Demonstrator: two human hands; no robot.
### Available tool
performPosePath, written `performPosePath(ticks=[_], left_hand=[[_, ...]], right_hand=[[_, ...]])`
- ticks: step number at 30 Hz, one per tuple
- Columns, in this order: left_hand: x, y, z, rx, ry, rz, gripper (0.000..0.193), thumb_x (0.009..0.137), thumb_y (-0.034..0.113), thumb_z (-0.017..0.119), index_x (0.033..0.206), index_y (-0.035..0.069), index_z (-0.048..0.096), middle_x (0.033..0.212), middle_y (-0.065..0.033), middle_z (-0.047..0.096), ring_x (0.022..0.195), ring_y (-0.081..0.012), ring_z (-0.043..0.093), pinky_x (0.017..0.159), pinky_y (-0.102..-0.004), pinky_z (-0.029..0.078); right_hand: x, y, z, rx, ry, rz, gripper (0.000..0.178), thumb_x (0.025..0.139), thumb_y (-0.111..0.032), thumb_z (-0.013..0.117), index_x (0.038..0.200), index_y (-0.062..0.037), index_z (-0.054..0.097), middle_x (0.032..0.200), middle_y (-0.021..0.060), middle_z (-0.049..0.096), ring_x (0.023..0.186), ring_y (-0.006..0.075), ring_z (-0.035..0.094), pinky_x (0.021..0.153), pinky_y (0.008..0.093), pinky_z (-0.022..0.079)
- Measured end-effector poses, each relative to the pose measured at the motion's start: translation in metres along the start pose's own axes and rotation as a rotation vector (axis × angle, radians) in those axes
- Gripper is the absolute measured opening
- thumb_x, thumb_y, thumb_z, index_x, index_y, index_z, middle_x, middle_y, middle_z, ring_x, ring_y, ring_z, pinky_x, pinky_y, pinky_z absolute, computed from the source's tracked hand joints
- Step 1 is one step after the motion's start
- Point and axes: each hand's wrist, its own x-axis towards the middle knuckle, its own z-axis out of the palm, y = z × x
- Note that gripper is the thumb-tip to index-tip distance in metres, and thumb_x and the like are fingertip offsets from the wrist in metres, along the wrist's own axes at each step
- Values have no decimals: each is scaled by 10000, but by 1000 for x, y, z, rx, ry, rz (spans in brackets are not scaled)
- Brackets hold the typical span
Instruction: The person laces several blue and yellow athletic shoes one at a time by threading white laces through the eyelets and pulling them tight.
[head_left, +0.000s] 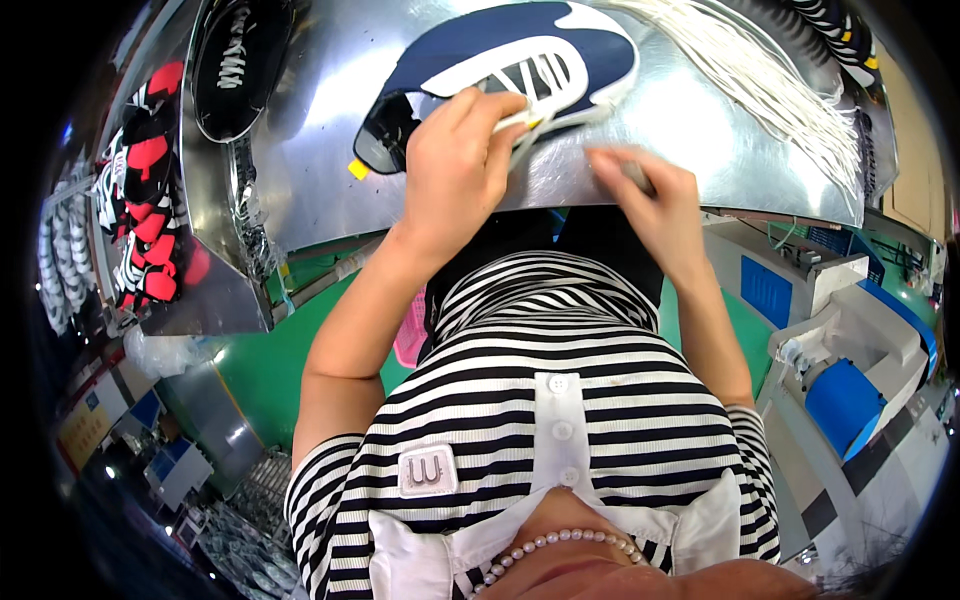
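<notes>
On the metal worktable [320, 190] lies a navy and white shoe upper [470, 45], toe to the right, with a small yellow tab at its dark heel end. White lace crosses several of its eyelets. My left hand [450, 170] is closed at the near edge of the eyelet row, fingertips pinching the white shoelace [515, 119]. Loose lace hangs by those fingers toward the table's front edge. To the right, my right hand [648, 205] hovers apart from the upper, its fingers bent and smeared by motion. Whether it holds anything cannot be made out.
A bundle of white laces [750, 85] spreads over the table's right side. At the left stands a black laced shoe [238, 70]; beyond it are red, black and white shoe pieces [150, 210]. Below right is a machine with a blue cylinder [845, 405]. A pink basket [410, 335] sits below.
</notes>
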Motion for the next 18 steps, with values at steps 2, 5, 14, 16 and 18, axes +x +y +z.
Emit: performPosePath(ticks=[2,5,14,16,18], left_hand=[[-1,11,-2,-57,-21,45,182,810,12,715,980,8,651,821,-124,628,719,-281,621,639,-349,477],[1,14,-7,-53,-14,57,197,806,5,720,989,7,649,829,-125,632,726,-278,626,644,-344,483],[4,-8,4,175,-306,10,236,892,126,625,1115,53,648,874,-133,624,807,-345,628,712,-420,502],[9,-6,2,261,-372,-44,244,896,145,621,1121,57,648,885,-133,631,821,-348,627,723,-428,503],[17,-2,0,266,-458,-127,266,900,179,626,1130,48,648,946,-143,662,859,-347,643,770,-414,513]], right_hand=[[27,1,10,175,34,96,203,882,-219,716,936,-24,714,688,-7,617,599,52,489,543,243,389],[33,-6,16,354,-83,160,179,894,-194,700,907,-16,687,691,-59,549,639,31,450,558,235,368],[-7,1,14,142,-324,-52,169,924,-174,645,1007,-29,669,818,47,631,709,83,548,644,255,446],[16,-6,8,181,-113,13,146,934,-158,634,1003,-31,662,807,27,613,684,74,519,620,241,433],[37,-2,6,151,48,-61,118,914,-107,649,995,-22,656,815,32,629,677,87,546,619,239,447]])
